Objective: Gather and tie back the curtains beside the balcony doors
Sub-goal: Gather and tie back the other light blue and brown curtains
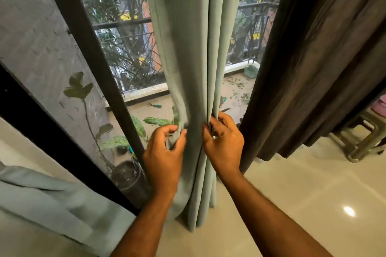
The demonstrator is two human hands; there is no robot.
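A pale green curtain (188, 48) hangs in front of the balcony door, its folds reaching the floor. My left hand (165, 152) pinches the curtain's left edge, with a bunch of cloth between thumb and fingers. My right hand (224, 142) grips the folds on the curtain's right side, fingers curled round the pleats. The two hands are level and a flat strip of cloth runs between them. A dark brown curtain (313, 69) hangs to the right, apart from both hands.
A black door frame (83, 48) slants down the left. More pale green cloth (52, 200) lies at the lower left. Potted plants (127, 175) stand behind the glass. A stool (361, 137) stands at the right on the glossy floor (302, 194).
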